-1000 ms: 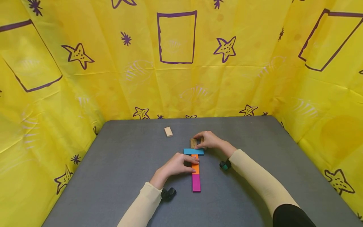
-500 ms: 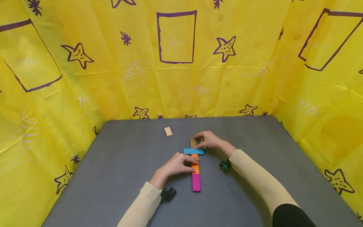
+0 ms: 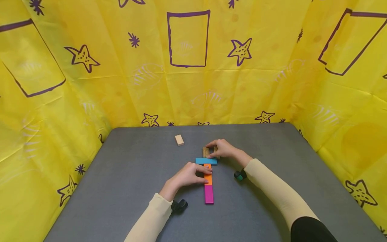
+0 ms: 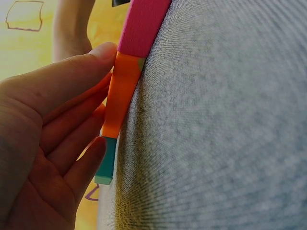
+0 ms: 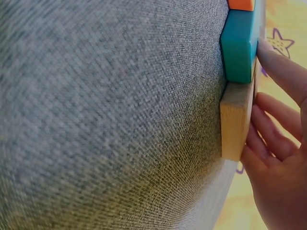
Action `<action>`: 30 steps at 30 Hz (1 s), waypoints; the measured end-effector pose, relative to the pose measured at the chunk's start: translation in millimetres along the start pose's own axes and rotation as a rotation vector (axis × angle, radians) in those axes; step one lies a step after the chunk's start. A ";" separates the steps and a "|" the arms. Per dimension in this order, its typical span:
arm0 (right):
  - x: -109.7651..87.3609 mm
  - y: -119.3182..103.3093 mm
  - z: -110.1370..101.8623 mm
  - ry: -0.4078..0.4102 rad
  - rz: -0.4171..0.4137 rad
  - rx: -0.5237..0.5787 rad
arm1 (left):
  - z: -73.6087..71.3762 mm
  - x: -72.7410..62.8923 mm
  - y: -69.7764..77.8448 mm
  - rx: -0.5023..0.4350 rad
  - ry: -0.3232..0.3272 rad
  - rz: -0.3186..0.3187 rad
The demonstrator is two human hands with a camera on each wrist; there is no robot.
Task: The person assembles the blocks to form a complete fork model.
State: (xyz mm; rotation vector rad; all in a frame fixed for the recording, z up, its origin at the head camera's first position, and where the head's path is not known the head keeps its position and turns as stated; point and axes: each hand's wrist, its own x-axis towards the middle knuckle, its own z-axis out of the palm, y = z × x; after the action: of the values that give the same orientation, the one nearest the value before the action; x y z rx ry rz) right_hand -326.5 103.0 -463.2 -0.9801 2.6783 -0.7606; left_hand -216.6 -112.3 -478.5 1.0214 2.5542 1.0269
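In the head view, several flat blocks lie in a T-like figure: a magenta block (image 3: 209, 195), an orange block (image 3: 208, 179), and a blue block (image 3: 201, 161) set crosswise. Beyond the blue one are two brown wooden blocks (image 3: 206, 152), the right one partly hidden. My left hand (image 3: 186, 174) rests on the orange block, its thumb tip near the magenta end and a fingertip near the blue block (image 4: 108, 155). My right hand (image 3: 223, 149) spans the wooden blocks, thumb at the blue block's edge and fingers along the wooden block (image 5: 231, 125).
A pale wooden block (image 3: 179, 140) lies alone farther back, left of the figure. All of them lie on a dark grey tabletop (image 3: 127, 161). Yellow patterned cloth (image 3: 187, 87) hangs behind the table and along both sides.
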 end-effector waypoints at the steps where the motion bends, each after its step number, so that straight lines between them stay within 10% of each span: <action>1: 0.0 -0.2 -0.1 -0.001 0.000 -0.001 | -0.3 -0.2 0.3 -0.001 -0.001 0.000; 30: -0.5 -3.7 -1.7 -0.015 -0.020 -0.042 | -0.3 -0.7 -0.4 -0.005 0.000 0.008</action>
State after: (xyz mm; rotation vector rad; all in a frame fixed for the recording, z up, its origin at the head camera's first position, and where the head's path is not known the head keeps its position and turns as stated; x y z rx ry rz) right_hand -324.7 101.6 -459.8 -1.0197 2.6857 -0.7012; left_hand -216.4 -113.1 -478.6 1.0306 2.5482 1.0354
